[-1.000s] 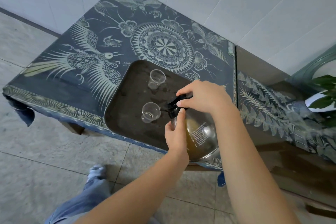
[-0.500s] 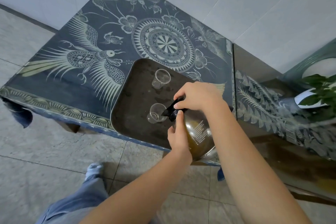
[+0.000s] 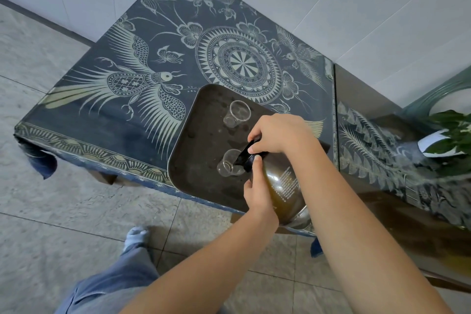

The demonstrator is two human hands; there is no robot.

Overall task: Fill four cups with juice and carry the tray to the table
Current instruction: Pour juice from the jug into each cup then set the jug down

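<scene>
Together, left hand [image 3: 257,192] and right hand [image 3: 279,135] clasp the tilted jug [image 3: 284,186]; spout [image 3: 241,158] over the near cup [image 3: 225,167].

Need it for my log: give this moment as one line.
right hand grips jug handle | left hand holds jug neck | jug tilted, spout over near cup | far cup empty

On the table [image 3: 105,178], a blue cloth [image 3: 127,115] with pale bird print, covering the top and hanging over its edges. On the cloth, at the near edge, a dark tray [image 3: 201,150].
</scene>
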